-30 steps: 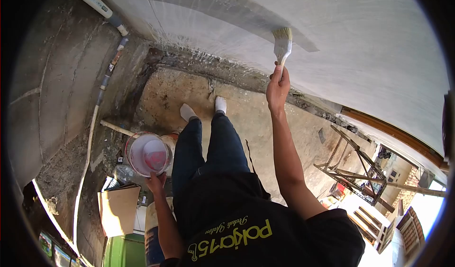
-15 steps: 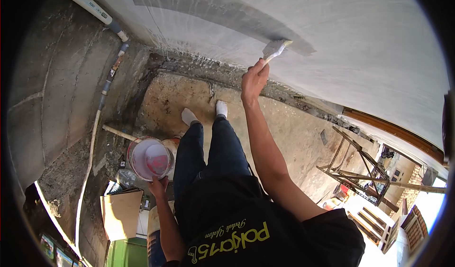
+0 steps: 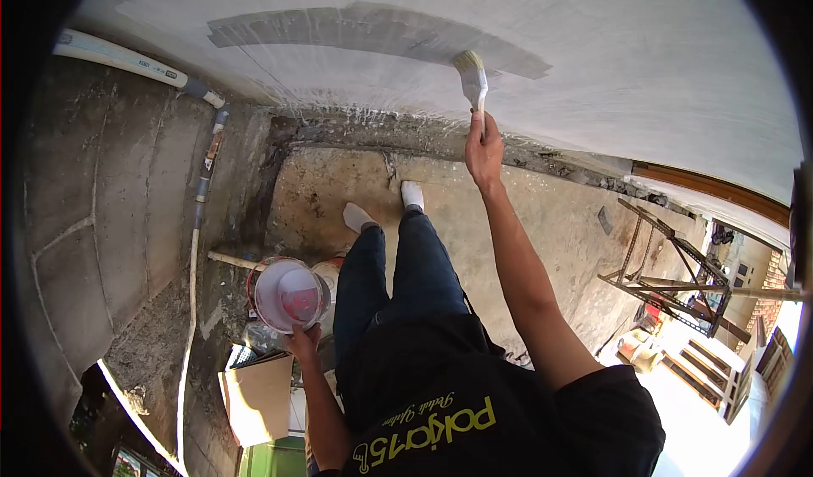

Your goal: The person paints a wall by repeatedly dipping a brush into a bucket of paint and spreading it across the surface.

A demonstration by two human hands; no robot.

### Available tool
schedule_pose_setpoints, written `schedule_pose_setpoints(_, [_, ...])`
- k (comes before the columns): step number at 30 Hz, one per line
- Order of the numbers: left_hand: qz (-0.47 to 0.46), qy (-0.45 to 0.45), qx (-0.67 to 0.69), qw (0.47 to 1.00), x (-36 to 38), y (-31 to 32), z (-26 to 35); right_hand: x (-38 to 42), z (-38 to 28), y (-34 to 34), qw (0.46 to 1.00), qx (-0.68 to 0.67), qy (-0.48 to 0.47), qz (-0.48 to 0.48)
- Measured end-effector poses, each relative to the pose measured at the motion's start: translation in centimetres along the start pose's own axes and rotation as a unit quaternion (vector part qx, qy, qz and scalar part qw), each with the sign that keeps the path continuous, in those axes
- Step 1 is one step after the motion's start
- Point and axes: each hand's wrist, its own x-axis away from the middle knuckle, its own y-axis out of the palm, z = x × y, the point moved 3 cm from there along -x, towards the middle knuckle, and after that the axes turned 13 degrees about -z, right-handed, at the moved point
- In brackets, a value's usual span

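Black shirt: yellow print across the chest, seen upside down from above, reads roughly "polıça15", last characters "15". A small key-like sign sits at the end of the word. Above the yellow print, a line of thin yellow script, too small to read. White pipe, well left of shirt: dark markings, illegible.

black short-sleeved t-shirt with yellow lettering across the chest, dark blue jeans, white socks.
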Motion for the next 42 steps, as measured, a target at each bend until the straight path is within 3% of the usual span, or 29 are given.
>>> schedule_pose_setpoints(4, [-0.008,0.003,-0.001,1.0,0.5,0.7,0.6,-0.1,4.2,-4.2,0.999,0.024,0.028,0.03])
schedule_pose_setpoints(9, [-0.023,0.004,-0.012,1.0,0.2,0.2,0.1,0.3,6.7,-4.2,0.99,0.001,0.033,0.135])
schedule_pose_setpoints(11, [-0.024,0.007,-0.008,1.0,0.4,0.3,-0.2,-0.4,6.3,-2.9,0.98,0.006,0.03,0.196])
schedule_pose_setpoints(12, [-0.025,0.011,-0.006,1.0,0.5,0.3,-0.2,-0.6,5.3,-1.8,0.982,-0.03,0.068,0.171])
schedule_pose_setpoints(17, [-0.021,0.016,0.005,1.0,0.7,0.5,-0.2,-0.7,-1.2,5.7,0.981,-0.115,0.021,0.154])
schedule_pose_setpoints(21, [-0.009,0.013,-0.003,1.0,0.6,-0.1,-0.6,1.5,-5.0,10.6,0.991,-0.125,0.036,0.011])
schedule_pose_setpoints(25, [-0.014,0.027,-0.038,0.999,0.1,0.3,-0.1,3.8,-7.8,10.5,0.978,-0.071,0.046,-0.189])
schedule_pose_setpoints(28, [-0.014,0.036,-0.044,0.998,1.6,2.8,2.1,5.2,-5.4,11.0,0.965,-0.04,0.007,-0.259])
schedule_pose_setpoints(30, [-0.025,0.042,-0.048,0.998,2.1,4.6,3.3,6.6,-4.7,10.1,0.94,-0.027,0.042,-0.339])
schedule_pose_setpoints(37, [-0.031,0.055,-0.03,0.998,2.3,9.4,5.2,11.1,-3.9,8.3,0.885,0.034,0.008,-0.464])
schedule_pose_setpoints(40, [-0.013,0.197,-0.153,0.968,-0.4,10.6,4.1,11.6,-4.9,9.3,0.854,0.062,-0.031,-0.515])
schedule_pose_setpoints(42, [-0.004,0.198,-0.187,0.962,-0.9,12.0,4.2,11.7,-5.2,10.5,0.831,0.099,-0.07,-0.544])
